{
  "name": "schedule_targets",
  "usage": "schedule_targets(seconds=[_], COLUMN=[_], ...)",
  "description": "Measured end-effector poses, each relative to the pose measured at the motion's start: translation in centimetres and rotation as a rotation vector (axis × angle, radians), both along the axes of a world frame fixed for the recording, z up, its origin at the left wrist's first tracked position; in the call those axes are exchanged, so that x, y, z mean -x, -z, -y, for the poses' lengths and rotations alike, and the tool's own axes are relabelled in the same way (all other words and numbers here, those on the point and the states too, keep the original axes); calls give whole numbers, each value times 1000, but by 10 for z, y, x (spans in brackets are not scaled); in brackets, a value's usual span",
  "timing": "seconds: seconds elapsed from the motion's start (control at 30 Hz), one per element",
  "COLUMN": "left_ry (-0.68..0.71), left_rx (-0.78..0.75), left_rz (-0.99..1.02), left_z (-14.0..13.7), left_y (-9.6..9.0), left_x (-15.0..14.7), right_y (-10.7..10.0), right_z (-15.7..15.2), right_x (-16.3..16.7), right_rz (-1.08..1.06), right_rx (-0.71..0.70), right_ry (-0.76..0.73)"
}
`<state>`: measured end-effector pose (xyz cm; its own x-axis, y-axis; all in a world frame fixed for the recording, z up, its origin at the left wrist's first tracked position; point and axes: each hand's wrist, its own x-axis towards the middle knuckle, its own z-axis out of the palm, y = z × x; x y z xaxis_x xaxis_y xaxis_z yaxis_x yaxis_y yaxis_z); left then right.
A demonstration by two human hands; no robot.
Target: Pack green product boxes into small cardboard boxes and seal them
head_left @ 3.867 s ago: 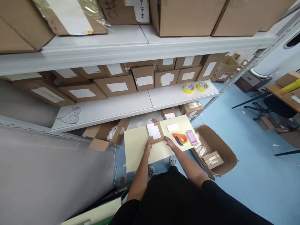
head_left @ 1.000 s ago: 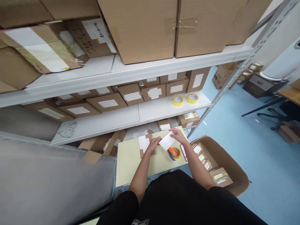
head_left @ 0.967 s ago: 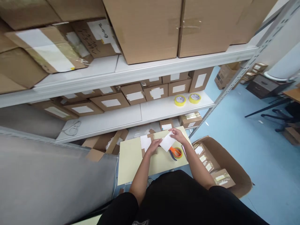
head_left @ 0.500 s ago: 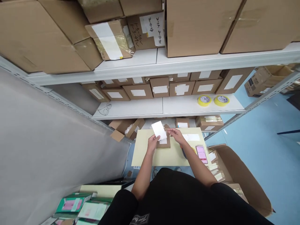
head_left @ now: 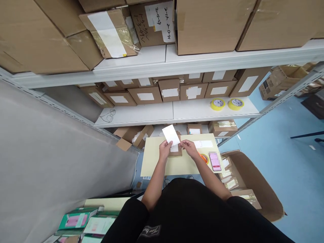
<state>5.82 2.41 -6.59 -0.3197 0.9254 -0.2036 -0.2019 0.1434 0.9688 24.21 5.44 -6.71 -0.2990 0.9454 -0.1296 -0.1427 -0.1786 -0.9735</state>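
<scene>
My left hand [head_left: 165, 150] grips a white paper label [head_left: 170, 134] by its lower left edge, thumb on top. The fingers of my right hand [head_left: 188, 147] are pinched together at the label's lower right corner. Under the label a flat cardboard box [head_left: 175, 153] lies on the pale yellow table [head_left: 154, 162], with a white patch on its top, partly covered by the label and my left hand. Close to my right forearm is an orange tape dispenser with a roll of yellow tape [head_left: 205, 158]. More white labels [head_left: 205, 144] lie behind my right hand.
A phone [head_left: 215, 161] lies at the table's right edge. To the right, a large open carton [head_left: 260, 182] holds small packed boxes. Ahead stands a shelf [head_left: 141, 113] with boxes and two yellow tape rolls [head_left: 236, 104]. An open box [head_left: 126, 138] stands behind the table's left side.
My right hand has come in to the label's corner, its fingers now pinched there. The view has shifted slightly, and the orange tape dispenser shows more beside my right forearm.
</scene>
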Motion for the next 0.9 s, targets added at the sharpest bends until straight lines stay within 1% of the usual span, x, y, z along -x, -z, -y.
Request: schedule_targets(seconds=[0.13,0.3,0.37,0.43,0.5,0.57,0.63,0.67,0.77,0.9], left_ry=[15,22,7,-48,-65,36,168,206,206,175], left_rx=[-6,24,59,63,0,-99,-178,-208,-271,-299], left_rz=[-10,-2,-57,-207,-382,-466,-472,-475,-525,-588], left_z=[1,0,0,3,7,10,12,13,13,13], left_y=[-1,2,1,-4,-12,-22,-30,-34,-39,-38], left_x=[-4,-8,-10,-13,-16,-20,-25,-28,-34,-42], right_y=[0,-4,-6,-8,-10,-12,-14,-15,-18,-20], right_z=[1,2,2,1,-1,-2,-3,-3,-2,0], right_x=[0,-2,-4,-7,-9,-12,-14,-15,-17,-19], right_rz=[-16,-48,-62,-70,-67,-55,-44,-41,-37,-27], right_rx=[11,16,10,-9,-42,-85,-121,-136,-166,-171], right_ry=[4,-22,-41,-60,-82,-112,-140,-148,-145,-116])
